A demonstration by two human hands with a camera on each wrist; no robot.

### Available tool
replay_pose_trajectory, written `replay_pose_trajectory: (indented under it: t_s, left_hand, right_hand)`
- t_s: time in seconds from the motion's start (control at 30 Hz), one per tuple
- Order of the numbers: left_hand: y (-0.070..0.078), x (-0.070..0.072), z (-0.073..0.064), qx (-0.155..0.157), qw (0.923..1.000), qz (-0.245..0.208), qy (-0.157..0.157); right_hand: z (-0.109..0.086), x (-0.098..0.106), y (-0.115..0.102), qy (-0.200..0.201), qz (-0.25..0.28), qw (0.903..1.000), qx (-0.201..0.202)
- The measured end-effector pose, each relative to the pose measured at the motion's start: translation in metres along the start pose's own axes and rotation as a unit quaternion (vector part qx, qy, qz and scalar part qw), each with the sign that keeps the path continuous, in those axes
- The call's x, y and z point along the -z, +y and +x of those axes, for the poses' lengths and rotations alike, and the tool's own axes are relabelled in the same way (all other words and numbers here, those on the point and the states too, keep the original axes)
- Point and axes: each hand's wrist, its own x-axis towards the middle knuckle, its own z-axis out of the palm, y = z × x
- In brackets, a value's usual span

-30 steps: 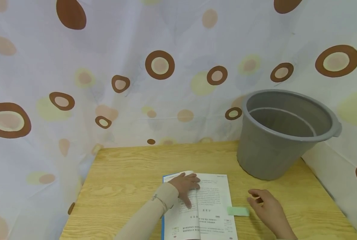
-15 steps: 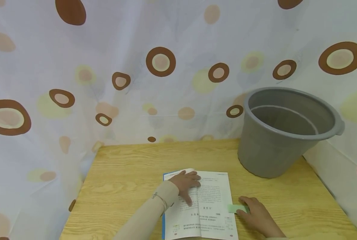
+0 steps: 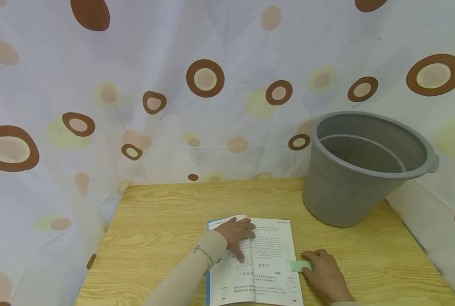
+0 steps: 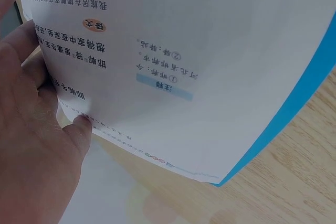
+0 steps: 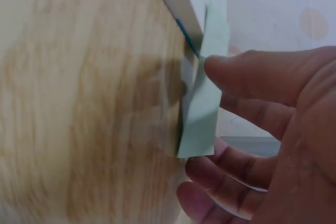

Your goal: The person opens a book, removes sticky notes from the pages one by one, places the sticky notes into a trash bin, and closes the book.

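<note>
An open book (image 3: 274, 246) with printed pages and a blue cover edge lies on the wooden table. My left hand (image 3: 235, 236) rests across its left page and fold, fingers spread. The left wrist view shows that page (image 4: 241, 45) bowed up beside the hand. From the book's right edge a pale green sticky strip (image 3: 297, 266) sticks out to the side. My right hand (image 3: 328, 274) is at its outer end; in the right wrist view the thumb presses one face of the strip (image 5: 203, 121), with fingers behind it, pinching it.
A large grey plastic bucket (image 3: 340, 191) stands at the table's back right, its mouth facing up. White spotted curtain (image 3: 227, 114) hangs behind and along both sides of the wooden tabletop (image 3: 154, 225).
My right hand has moved left and closed its thumb and fingers on the green sticky strip. The left hand has stayed in place on the book.
</note>
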Motion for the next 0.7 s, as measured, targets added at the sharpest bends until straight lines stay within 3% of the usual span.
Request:
replay_pose_trajectory:
  t_s: [0.7]
  left_hand:
    - [-0.0009, -0.0012, 0.0007, -0.001, 1.0000, -0.007, 0.001]
  right_hand:
    - [-0.0013, -0.0107, -0.0023, 0.047, -0.020, 0.9986, -0.010]
